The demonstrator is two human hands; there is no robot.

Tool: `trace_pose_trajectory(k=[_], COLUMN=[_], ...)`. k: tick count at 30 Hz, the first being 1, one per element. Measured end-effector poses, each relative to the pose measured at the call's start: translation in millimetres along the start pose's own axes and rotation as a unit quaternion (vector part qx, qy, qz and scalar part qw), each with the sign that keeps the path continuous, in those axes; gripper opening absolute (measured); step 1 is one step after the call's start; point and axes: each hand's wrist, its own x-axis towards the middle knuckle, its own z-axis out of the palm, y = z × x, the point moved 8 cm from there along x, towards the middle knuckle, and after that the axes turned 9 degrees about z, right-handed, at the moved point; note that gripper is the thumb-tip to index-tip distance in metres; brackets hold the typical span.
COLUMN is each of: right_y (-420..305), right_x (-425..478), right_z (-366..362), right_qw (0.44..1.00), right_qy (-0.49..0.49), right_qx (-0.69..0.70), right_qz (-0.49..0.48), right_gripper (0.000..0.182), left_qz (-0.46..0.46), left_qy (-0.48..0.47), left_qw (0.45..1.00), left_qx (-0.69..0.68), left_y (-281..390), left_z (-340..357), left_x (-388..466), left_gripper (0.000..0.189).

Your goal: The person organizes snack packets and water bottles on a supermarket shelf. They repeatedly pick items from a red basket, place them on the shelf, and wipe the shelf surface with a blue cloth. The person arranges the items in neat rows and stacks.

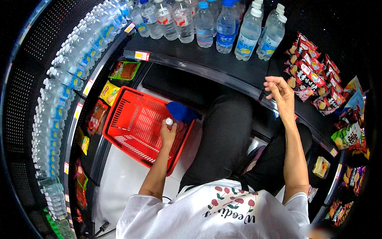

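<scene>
My left hand point(168, 135) is closed around a small bottle with a white cap point(169, 121), over the inside of a red plastic shopping basket point(140, 93). Most of the bottle is hidden by my fingers and the angle. The basket stands on the pale floor, and a dark blue cloth-like thing point(182, 112) lies over its far right rim. My right hand point(282, 92) is raised in front of the shelf edge, fingers loosely bent, with nothing visible in it. Red-and-black snack packets point(310, 73) sit on the shelf just beyond it.
Several clear drink bottles point(226, 34) stand on the black shelf point(191, 59) ahead. A long row of bottles point(56, 110) lines the left shelf, above snack packets point(98, 116). More bagged snacks point(347, 136) are at right. My bent knees point(226, 128) are close to the basket.
</scene>
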Motion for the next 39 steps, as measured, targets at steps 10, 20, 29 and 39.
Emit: trace_pose_trajectory(k=[10, 20, 29, 39], right_y=[15, 17, 20, 23], right_x=[-3, -8, -10, -11], right_z=[-10, -14, -12, -7], right_qw=[1.000, 0.999, 0.999, 0.997], right_qy=[-0.011, -0.014, -0.029, -0.033], right_qx=[0.002, -0.010, -0.021, -0.032], right_qz=[0.019, 0.032, 0.038, 0.054], right_gripper=[0.021, 0.021, 0.021, 0.021], left_qz=[-0.029, -0.005, -0.008, 0.059], left_qy=[-0.008, 0.001, -0.020, -0.028], left_qw=[0.997, 0.999, 0.999, 0.990], left_qx=[0.067, 0.049, 0.027, 0.121], left_y=[17, 1, 18, 25], left_z=[-10, -19, -17, -15], left_x=[4, -5, 0, 16], left_gripper=[0.055, 0.050, 0.030, 0.027])
